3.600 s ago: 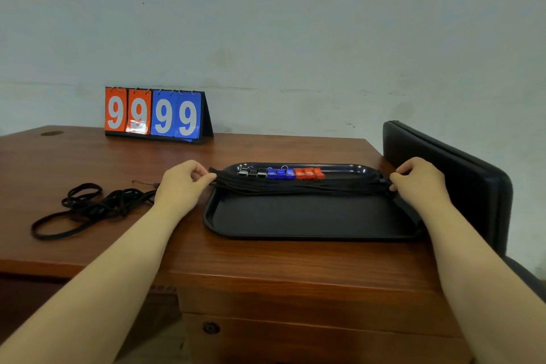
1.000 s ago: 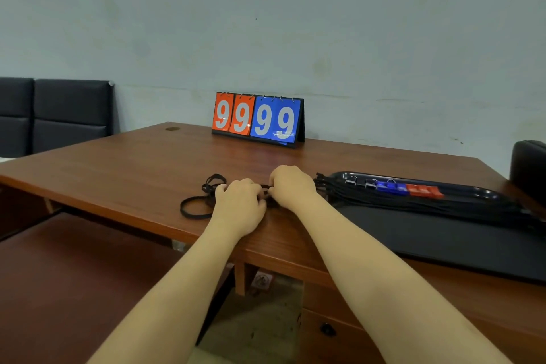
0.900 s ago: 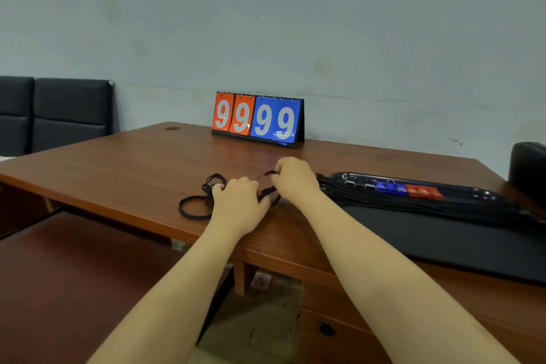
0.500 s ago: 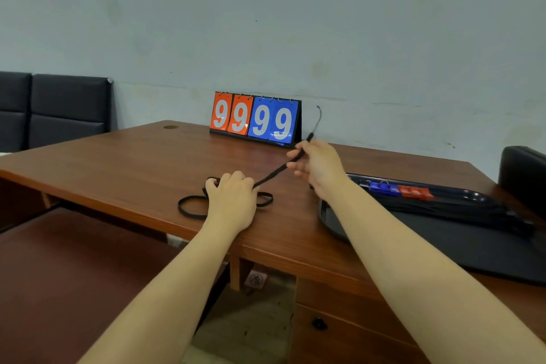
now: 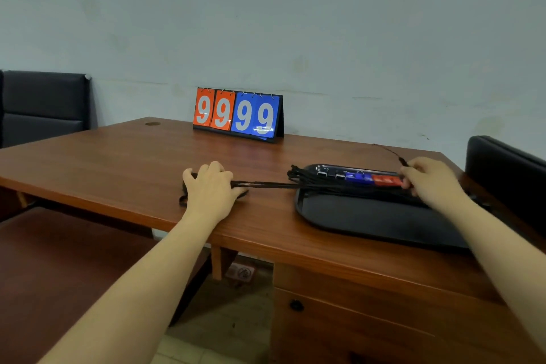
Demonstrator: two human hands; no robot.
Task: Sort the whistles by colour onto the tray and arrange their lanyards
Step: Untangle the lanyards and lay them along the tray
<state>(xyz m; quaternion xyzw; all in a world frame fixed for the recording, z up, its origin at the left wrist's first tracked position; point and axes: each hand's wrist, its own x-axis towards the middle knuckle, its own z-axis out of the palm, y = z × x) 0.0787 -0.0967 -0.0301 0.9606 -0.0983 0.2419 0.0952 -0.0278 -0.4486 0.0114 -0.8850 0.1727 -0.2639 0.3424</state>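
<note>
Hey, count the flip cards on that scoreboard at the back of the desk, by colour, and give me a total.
Orange-red rectangular flip cards, each with a white 9: 2
Blue rectangular flip cards, each with a white 9: 2
Total on the black tabletop scoreboard: 4

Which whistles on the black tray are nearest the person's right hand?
The red plastic whistles, at the row's right end beside the right hand; the blue whistles lie mid-row and the dark whistles farthest left.

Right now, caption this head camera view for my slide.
Left hand pins a black lanyard to the desk; right hand pinches its end over the tray of whistles.
</note>
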